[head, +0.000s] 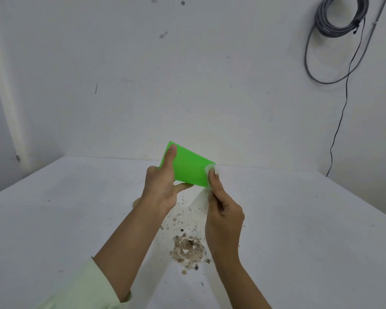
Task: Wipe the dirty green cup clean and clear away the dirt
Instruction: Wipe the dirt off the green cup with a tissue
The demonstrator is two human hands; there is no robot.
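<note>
A bright green cup (pixel 188 167) is held tilted on its side above the white table (pixel 299 219), one end pointing up and left. My left hand (pixel 162 186) grips its left part, thumb along the near wall and fingers underneath. My right hand (pixel 223 216) pinches a small white wipe (pixel 211 169) and presses it against the cup's right end. A pile of brown dirt (pixel 187 249) lies on the table below my hands, with crumbs scattered toward the cup.
A white wall stands right behind the table's far edge. A coil of grey cable (pixel 339 18) hangs on the wall at the upper right, with a thin black wire (pixel 341 121) trailing down to the table's back right corner.
</note>
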